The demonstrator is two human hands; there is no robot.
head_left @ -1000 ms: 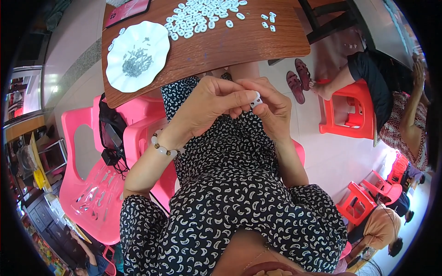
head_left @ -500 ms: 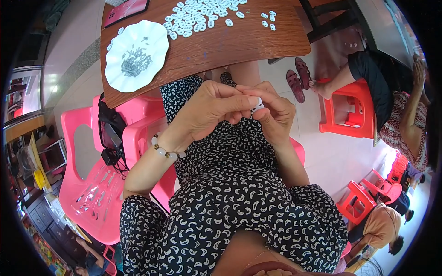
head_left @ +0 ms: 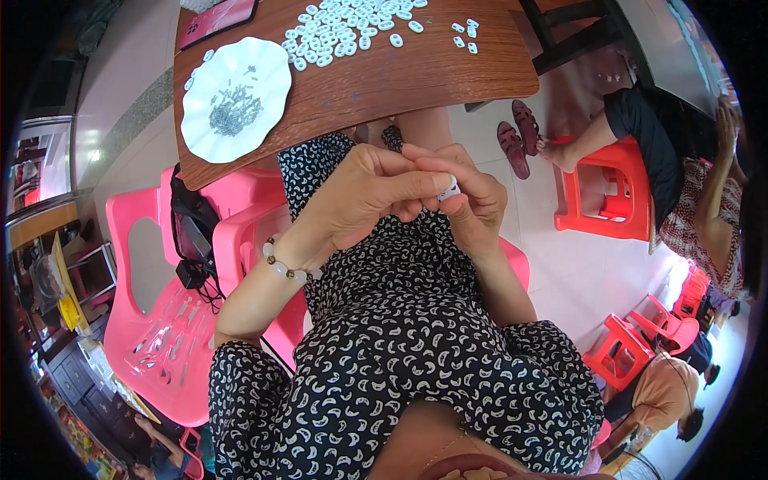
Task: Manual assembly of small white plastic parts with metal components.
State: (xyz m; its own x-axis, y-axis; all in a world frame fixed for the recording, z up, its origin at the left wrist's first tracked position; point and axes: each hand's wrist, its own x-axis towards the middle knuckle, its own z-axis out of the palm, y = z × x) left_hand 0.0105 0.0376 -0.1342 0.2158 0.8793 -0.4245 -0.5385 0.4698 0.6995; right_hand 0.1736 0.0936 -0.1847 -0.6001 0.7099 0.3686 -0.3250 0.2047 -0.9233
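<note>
My left hand and my right hand meet above my lap, just off the near edge of the table. Between their fingertips is a small white plastic piece with dark openings, pinched from both sides. The fingers cover much of it. On the table, a white scalloped plate carries a heap of small grey metal springs. To its right lies a spread of white oval pieces with two holes. Several smaller white pieces sit apart, farther right.
The brown wooden table ends just beyond my hands. A pink case lies at its far left. At my left stands a pink chair with a black bag. A person sits by a red stool at right; sandals lie on the floor.
Both hands have shifted very slightly, and the white piece has tilted a little between the fingertips. It stays pinched; the things on the table lie as before.
</note>
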